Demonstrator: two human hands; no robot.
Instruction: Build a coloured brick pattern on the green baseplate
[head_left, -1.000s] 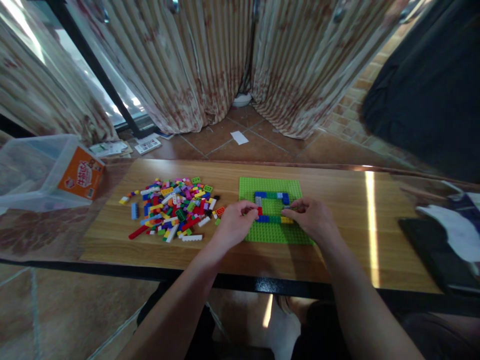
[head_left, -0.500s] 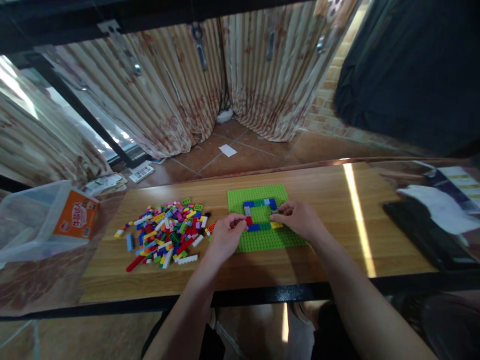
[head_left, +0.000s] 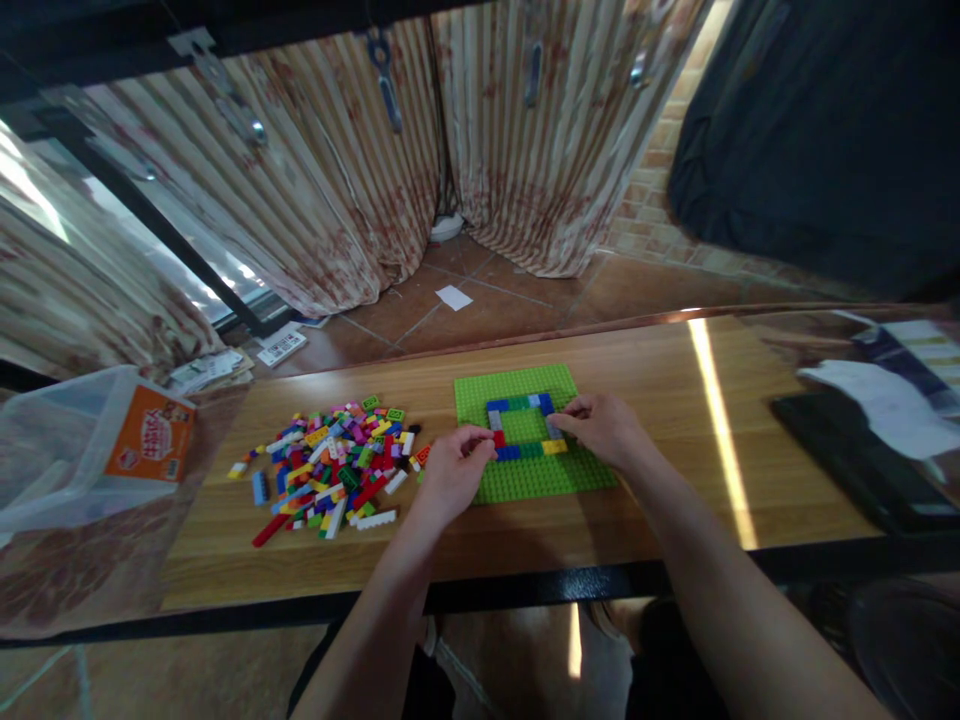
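A green baseplate (head_left: 525, 480) lies on the wooden table (head_left: 660, 480) and carries a small square frame of bricks (head_left: 519, 405) in blue, green, grey, red and yellow. My left hand (head_left: 450, 472) rests at the plate's left edge with its fingers curled, touching the frame's left side. My right hand (head_left: 606, 428) pinches at the frame's right side, fingertips pressed together on a small brick that I cannot make out clearly. A pile of loose coloured bricks (head_left: 334, 465) is spread to the left of my left hand.
A clear plastic tub with an orange label (head_left: 150, 438) sits at the table's left end. Dark flat items with white paper (head_left: 877, 420) lie at the right end. Curtains (head_left: 360, 170) and a tiled floor lie beyond the far edge.
The view tilted up and shifted, so the table sits lower in the picture. My right hand's fingertips moved slightly up along the frame's right side. My left hand stayed at the plate's left edge.
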